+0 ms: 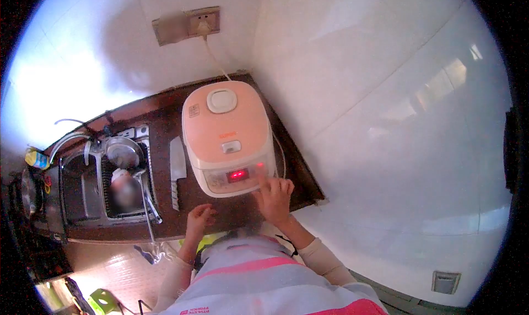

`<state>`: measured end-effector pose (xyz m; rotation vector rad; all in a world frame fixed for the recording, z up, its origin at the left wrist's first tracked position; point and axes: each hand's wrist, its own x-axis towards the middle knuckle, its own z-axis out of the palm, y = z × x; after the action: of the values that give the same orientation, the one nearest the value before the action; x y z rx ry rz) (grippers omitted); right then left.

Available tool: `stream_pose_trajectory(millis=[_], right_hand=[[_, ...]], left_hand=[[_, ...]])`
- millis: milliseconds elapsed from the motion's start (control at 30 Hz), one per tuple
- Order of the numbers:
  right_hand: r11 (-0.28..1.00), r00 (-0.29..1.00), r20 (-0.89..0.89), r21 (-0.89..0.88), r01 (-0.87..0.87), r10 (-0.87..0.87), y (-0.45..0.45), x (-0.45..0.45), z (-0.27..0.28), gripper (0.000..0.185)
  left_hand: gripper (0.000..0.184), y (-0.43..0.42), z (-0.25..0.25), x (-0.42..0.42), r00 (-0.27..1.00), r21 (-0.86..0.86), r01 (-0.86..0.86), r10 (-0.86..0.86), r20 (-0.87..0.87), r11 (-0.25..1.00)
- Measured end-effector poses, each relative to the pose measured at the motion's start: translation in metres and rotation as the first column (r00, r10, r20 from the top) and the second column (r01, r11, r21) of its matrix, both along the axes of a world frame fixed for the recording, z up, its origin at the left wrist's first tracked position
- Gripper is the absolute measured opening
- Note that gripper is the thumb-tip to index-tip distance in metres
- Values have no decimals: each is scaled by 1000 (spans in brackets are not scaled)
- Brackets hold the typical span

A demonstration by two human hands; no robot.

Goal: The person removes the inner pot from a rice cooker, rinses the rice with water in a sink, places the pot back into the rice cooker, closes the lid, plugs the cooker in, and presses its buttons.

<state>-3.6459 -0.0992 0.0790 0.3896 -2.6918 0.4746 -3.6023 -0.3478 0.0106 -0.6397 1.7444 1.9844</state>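
Observation:
A pink and white rice cooker (226, 127) stands on the dark countertop, its lid closed and its front panel (238, 175) lit with red digits and a red light. At the right side of this panel is my right hand (274, 198), a finger reaching to the panel and the other fingers curled. My left hand (199, 220) is near the counter's front edge, below the cooker, fingers loosely bent and touching nothing visible. Left of the cooker lies a knife (177, 169) with a pale handle.
A double sink (81, 191) with a metal pot (124, 151) and other items is at the left. The cooker's cord (211, 56) runs up to a wall socket (204, 22). Tiled wall (386, 122) bounds the counter at the right.

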Motion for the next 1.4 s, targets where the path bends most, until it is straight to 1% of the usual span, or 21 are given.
stream_pose_trajectory(millis=[133,233,333,433,533,633,733,833,933,1033,1133,1233,1333,1400], right_hand=[[1000,1000,14,-2,2,-1,0,-1,3,47],[999,999,-54,-41,7,-9,0,0,-1,45],[999,998,-56,-35,34,-36,3,4,4,44],[999,995,-99,26,22,-19,8,1,3,51],[1000,998,-65,-17,17,-18,5,-4,10,50],[1000,998,-59,-14,16,-16,3,-6,9,50],[1000,1000,-20,11,13,-13,2,-8,12,49],[999,1000,26,42,-5,4,-1,-10,18,58],[999,1000,7,38,-15,15,-1,-12,12,58],[999,997,-78,48,9,-6,-3,-16,13,48],[996,1000,-23,84,-4,5,-4,-21,19,42],[994,999,-39,110,-19,23,-4,-24,17,37],[994,997,-59,105,-38,44,-3,-26,8,49],[989,1000,-29,151,10,-6,-1,-24,14,41]], left_hand=[[30,3,6,-3,1000,-3,3,-3,-16,1000],[26,2,-1,-5,1000,18,-28,28,-6,999],[29,3,-3,-7,1000,-26,17,-17,7,1000],[29,2,-2,-9,999,5,48,-48,-7,999],[29,6,6,-8,999,9,1,-1,45,1000],[29,7,8,-7,999,-2,-6,6,54,1000],[30,7,7,-6,999,0,-10,10,47,1000],[31,6,8,-5,1000,8,7,-7,-6,1000],[32,4,3,-5,1000,2,12,-12,-24,1000],[31,4,1,-6,999,-6,12,-13,-39,1000],[31,6,3,-8,1000,-7,-2,3,27,1000],[30,4,-8,-7,1000,5,-8,8,23,1000],[29,5,-13,-9,997,-43,70,-70,11,997],[29,10,-9,-9,996,-38,87,-88,-26,995]])
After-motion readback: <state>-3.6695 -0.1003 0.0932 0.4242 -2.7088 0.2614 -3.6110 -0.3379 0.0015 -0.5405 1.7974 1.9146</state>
